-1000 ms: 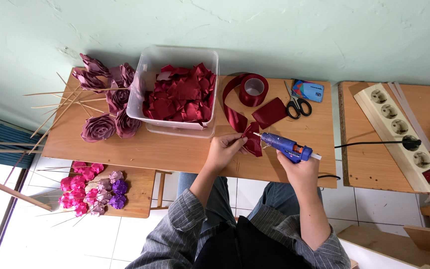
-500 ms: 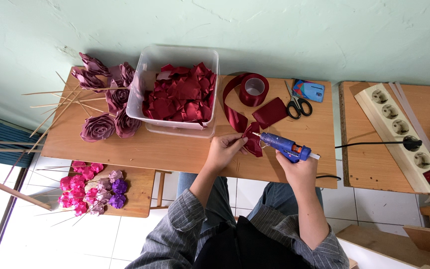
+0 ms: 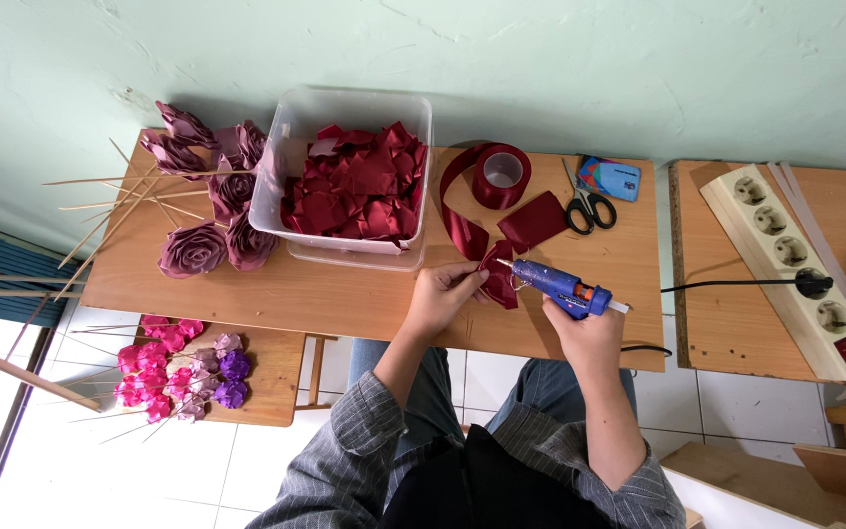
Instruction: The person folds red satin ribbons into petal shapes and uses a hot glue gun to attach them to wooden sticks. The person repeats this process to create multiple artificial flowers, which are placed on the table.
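Tub (image 3: 276, 186) on table (image 3: 345, 294), far left-centre; folded ribbon pieces (image 3: 354, 191) in it. Ribbon roses (image 3: 212, 211) left of tub. Ribbon roll (image 3: 499, 176) right of tub; scissors (image 3: 587, 206) right of roll. Glue gun (image 3: 558, 286) near table front edge, right of folded piece (image 3: 497, 274). Power strip (image 3: 785, 264) on separate table, far right.

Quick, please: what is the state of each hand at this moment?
Left hand: closed, pinching a folded dark red ribbon piece on the table.
Right hand: closed around the blue glue gun, nozzle at the ribbon.
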